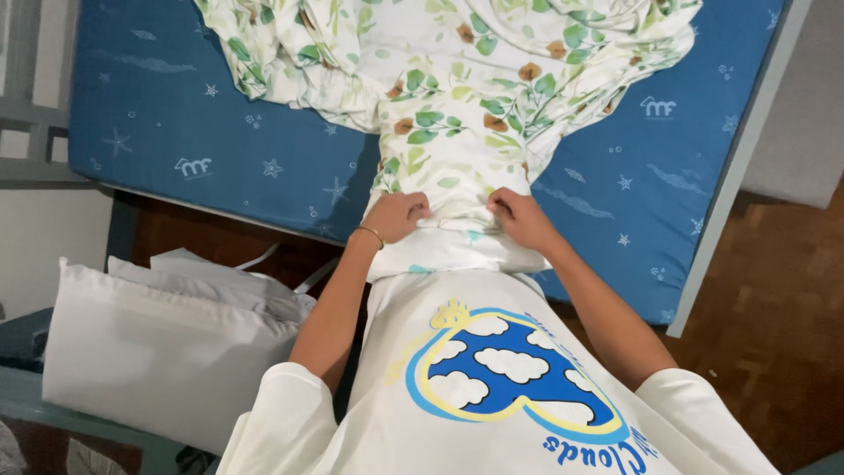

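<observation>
Both fists, left hand (395,217) & right hand (520,218), clenched on leafy sheet (457,114) edge; sheet bunched at 12 o'clock, blue mattress (220,114) mostly uncovered.

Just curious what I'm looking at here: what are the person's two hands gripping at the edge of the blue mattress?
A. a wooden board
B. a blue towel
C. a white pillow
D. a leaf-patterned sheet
D: both the left hand and the right hand are closed on the near edge of the leaf-patterned sheet, which lies bunched across the blue mattress.
</observation>
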